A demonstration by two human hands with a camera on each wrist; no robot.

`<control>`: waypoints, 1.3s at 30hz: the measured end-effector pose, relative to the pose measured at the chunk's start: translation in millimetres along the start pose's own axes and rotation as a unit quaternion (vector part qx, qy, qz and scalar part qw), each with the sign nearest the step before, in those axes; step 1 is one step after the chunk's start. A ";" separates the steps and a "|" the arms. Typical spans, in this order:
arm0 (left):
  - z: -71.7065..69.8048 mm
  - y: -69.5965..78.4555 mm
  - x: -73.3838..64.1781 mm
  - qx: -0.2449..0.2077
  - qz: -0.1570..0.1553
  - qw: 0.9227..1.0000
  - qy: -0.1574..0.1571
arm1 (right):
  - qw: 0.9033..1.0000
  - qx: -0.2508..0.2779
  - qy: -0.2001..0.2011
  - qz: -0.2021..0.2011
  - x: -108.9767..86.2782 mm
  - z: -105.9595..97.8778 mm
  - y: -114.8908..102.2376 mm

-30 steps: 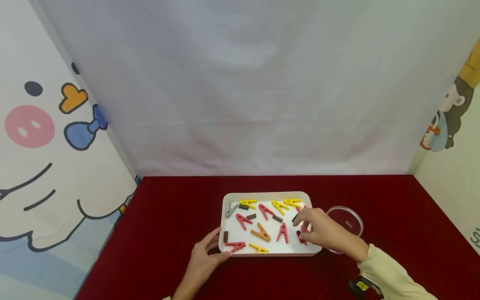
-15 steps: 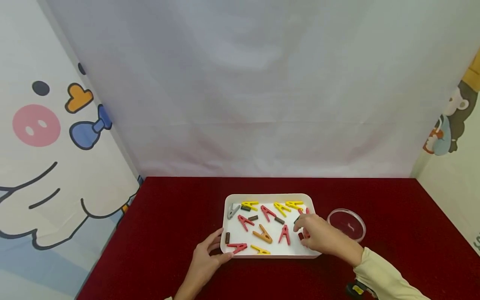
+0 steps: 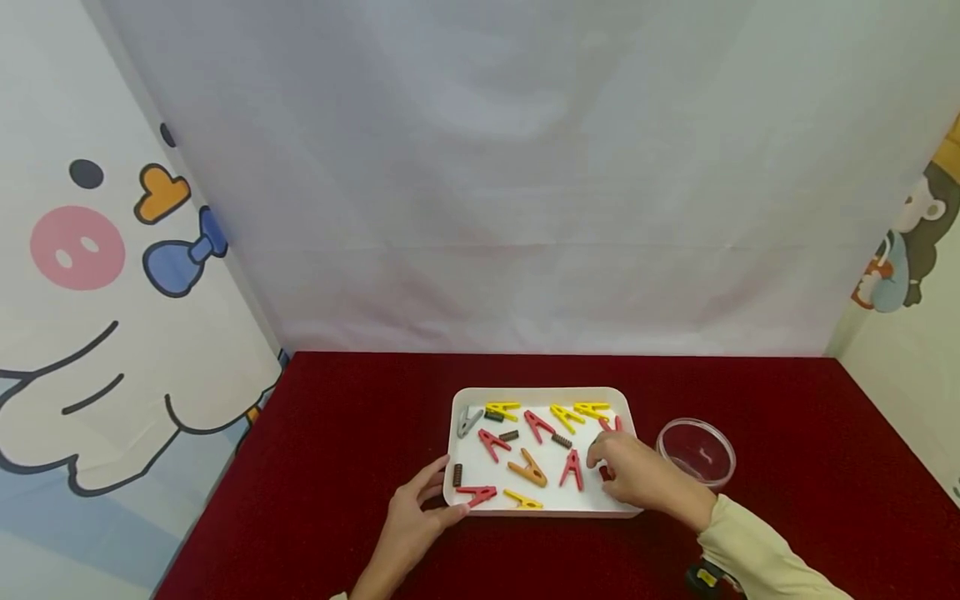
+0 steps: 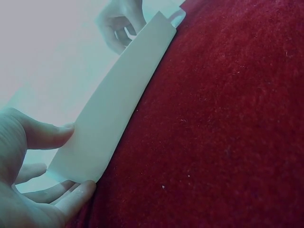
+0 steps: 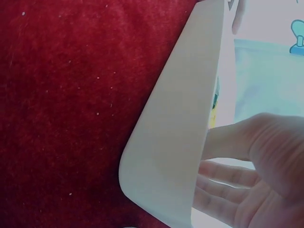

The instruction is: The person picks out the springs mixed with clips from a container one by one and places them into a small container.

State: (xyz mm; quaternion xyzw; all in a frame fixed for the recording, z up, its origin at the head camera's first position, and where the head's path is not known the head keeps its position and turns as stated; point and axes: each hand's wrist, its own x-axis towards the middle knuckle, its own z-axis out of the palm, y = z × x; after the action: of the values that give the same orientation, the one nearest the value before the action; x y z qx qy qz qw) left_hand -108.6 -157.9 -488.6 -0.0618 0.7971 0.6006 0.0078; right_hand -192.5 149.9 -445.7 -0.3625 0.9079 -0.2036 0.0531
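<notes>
A white tray (image 3: pixel 540 512) holds red, yellow, orange and grey spring clamps, among them an orange clamp (image 3: pixel 530 470) and a red clamp (image 3: pixel 572 469). Small dark ribbed pieces resembling springs (image 3: pixel 458 475) lie between them. My left hand (image 3: pixel 408 523) grips the tray's near left corner, thumb on the front wall and fingers round the side, as the left wrist view confirms. Inside the tray's right end, my right hand (image 3: pixel 641 472) reaches down with bent fingers beside a dark red piece (image 3: pixel 604 472). The tray wall (image 5: pixel 175 109) hides its fingertips in the right wrist view.
A round clear dish (image 3: pixel 697 454) stands just right of the tray, behind the right forearm. Dark red cloth (image 3: pixel 360 417) covers the table. A pale curtain (image 3: pixel 555 208) rises along the back edge, with printed cartoon panels at both sides.
My right hand has lowered slightly into the tray's right end, covering red and dark pieces there. My left hand keeps its grip on the corner. The head view has shifted slightly.
</notes>
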 end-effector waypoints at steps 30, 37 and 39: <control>1.8 1.8 -2.3 0.001 0.000 1.000 0.002 | 0.999 0.002 -0.010 -0.043 3.0 8.6 2.1; 0.1 3.8 -4.6 0.003 0.011 1.000 0.002 | 0.997 0.050 0.009 -0.049 3.0 7.1 2.5; -0.3 4.3 -4.6 0.005 0.009 1.000 0.002 | 0.996 0.064 0.018 -0.052 2.7 7.1 3.0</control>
State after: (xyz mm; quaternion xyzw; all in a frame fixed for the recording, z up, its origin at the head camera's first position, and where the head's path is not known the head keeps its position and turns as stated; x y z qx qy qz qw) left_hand -104.5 -156.6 -484.0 -0.0555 0.8006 0.5966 0.0008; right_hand -194.6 147.7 -453.2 -0.4012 0.8738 -0.2702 0.0489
